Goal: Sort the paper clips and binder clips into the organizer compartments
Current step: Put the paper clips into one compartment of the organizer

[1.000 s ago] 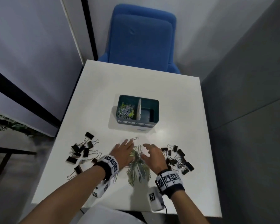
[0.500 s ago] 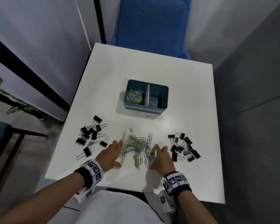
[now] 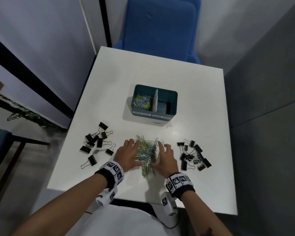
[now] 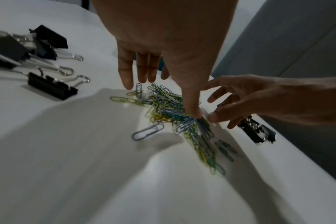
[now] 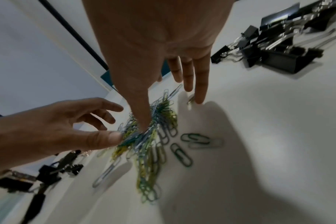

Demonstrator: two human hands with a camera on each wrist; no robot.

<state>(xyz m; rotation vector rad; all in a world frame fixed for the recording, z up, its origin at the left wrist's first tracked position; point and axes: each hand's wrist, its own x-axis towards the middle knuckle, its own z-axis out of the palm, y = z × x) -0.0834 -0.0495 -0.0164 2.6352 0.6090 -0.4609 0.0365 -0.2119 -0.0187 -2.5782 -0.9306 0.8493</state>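
A pile of coloured paper clips lies on the white table between my hands. My left hand presses the pile's left side with straight, spread fingers; my right hand presses its right side the same way. Both thumbs meet at the pile's near end in the left wrist view and the right wrist view. The teal organizer stands behind, its left compartment holding paper clips, its right compartment looking empty. Black binder clips lie in a left heap and a right heap.
A blue chair stands past the table's far edge. Grey walls close in on both sides. A few stray paper clips lie near the pile's near end. The table's front edge runs just behind my wrists.
Both hands have drawn inward, squeezing the spread-out paper clips into a narrower, taller pile. The head view has shifted and moved closer to the table.
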